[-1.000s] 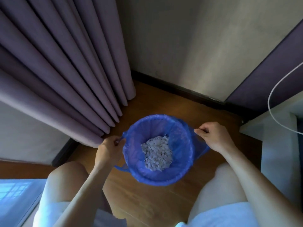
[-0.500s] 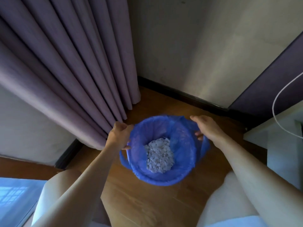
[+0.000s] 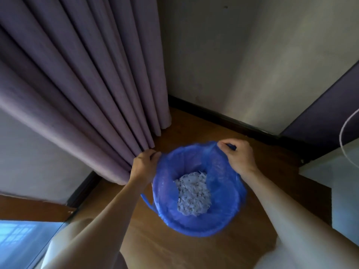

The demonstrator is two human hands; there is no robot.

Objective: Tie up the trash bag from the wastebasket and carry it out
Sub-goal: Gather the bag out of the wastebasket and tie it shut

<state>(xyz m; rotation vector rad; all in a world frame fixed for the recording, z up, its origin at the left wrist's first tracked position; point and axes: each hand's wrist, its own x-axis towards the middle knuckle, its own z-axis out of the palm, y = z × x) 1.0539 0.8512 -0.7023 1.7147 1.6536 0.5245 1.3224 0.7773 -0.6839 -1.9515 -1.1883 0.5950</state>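
Trash bag [image 3: 223,193], blue, open-mouthed and standing on a wooden floor [image 3: 155,249] in a room corner, seen from the head camera.

Purple curtain [image 3: 87,84] hangs just beside the bag on the left; a dark baseboard [image 3: 223,115] and pale wall [image 3: 242,55] lie behind, and a white cord [image 3: 344,133] loops at far right. White shredded scraps [image 3: 193,193] fill the bag's bottom. Left hand [image 3: 143,167] pinches the rim's left edge; right hand [image 3: 240,156] is closed on the far-right rim, lifting it.
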